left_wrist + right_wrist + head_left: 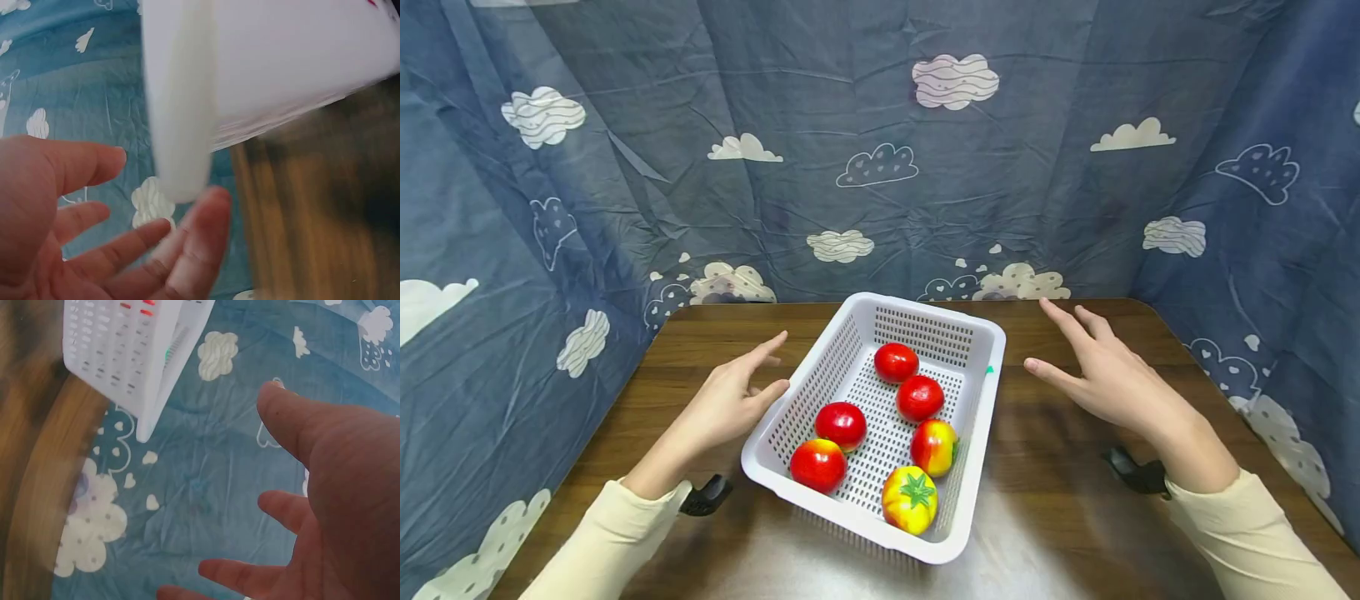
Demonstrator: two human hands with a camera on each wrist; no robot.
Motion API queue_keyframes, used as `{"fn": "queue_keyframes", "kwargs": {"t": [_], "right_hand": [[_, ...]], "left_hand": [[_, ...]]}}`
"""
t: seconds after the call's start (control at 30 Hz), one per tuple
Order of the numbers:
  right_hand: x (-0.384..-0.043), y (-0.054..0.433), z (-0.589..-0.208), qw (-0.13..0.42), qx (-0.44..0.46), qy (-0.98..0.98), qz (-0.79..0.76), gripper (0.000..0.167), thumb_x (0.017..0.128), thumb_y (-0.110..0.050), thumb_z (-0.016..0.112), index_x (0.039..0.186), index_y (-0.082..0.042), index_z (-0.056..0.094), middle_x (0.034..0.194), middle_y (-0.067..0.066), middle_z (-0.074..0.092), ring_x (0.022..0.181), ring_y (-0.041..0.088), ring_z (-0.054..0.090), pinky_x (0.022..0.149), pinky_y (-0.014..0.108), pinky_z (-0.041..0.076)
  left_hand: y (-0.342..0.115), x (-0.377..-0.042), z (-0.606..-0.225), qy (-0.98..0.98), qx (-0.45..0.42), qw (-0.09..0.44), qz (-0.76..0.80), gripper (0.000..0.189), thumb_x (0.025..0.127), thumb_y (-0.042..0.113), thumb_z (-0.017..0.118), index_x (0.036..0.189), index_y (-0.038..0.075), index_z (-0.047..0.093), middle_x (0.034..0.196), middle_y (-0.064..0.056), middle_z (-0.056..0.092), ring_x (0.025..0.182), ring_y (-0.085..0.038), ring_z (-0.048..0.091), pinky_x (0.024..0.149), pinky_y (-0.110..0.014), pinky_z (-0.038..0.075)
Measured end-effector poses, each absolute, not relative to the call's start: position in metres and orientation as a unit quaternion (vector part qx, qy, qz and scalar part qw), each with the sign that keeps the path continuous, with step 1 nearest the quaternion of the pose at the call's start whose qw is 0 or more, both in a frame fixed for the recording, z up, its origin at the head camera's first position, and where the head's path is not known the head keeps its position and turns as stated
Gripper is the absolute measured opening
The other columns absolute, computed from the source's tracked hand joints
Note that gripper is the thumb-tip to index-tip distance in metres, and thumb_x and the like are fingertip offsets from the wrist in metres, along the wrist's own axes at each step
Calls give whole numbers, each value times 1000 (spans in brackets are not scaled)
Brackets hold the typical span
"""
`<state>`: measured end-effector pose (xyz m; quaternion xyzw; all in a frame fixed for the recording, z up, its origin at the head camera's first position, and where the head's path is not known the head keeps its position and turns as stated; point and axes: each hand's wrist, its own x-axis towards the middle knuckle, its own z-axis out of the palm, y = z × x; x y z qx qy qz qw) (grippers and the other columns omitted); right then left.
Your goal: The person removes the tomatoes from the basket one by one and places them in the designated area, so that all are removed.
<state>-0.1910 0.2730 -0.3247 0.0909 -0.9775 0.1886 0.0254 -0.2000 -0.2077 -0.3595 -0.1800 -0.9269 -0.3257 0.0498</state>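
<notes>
A white plastic basket (872, 537) with slotted walls sits on the table, holding several round, glossy fruits. Two red ones (896, 363) (921, 398) lie toward the far end, and two more (841, 426) (817, 466) at the near left. On the near right are a red-and-yellow fruit (935, 447) and a yellow-and-red tomato (910, 500) with a green star-shaped top. My left hand (730, 400) is beside the basket's left rim, fingers extended; whether the thumb touches it I cannot tell. To the right, apart from the basket, my right hand (1116, 379) hovers with spread fingers, holding nothing.
The brown wooden table (1045, 517) extends on both sides of the basket. A blue cloud-patterned cloth (880, 208) hangs behind the table and along its sides. A small green mark (989, 369) is on the basket's right rim.
</notes>
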Motion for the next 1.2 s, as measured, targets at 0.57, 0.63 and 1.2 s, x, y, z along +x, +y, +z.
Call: {"fn": "queue_keyframes", "kwargs": {"t": [0.57, 0.63, 1.2], "right_hand": [[-210, 233, -313, 24, 150, -966, 211, 87, 100, -51, 71, 172, -30, 25, 160, 34, 39, 144, 56, 47, 112, 79, 42], [-213, 228, -312, 17, 153, -965, 212, 86, 100, -50, 72, 171, -29, 27, 160, 33, 40, 143, 55, 47, 112, 79, 43], [-248, 184, -314, -20, 224, -949, 219, 77, 98, -40, 76, 164, -17, 43, 133, 25, 66, 116, 37, 63, 92, 53, 60]], "left_hand": [[-217, -206, -379, -861, -199, -64, -463, 72, 97, 4, 75, 163, 8, 45, 160, -24, 52, 87, -25, 82, 67, -29, 67], [-217, -206, -381, -856, -202, -65, -471, 71, 97, 3, 74, 162, 6, 47, 161, -23, 51, 89, -27, 82, 67, -30, 67], [-218, -211, -396, -832, -208, -45, -512, 60, 96, -3, 71, 153, -3, 54, 147, -29, 54, 80, -19, 78, 67, -28, 66]]}}
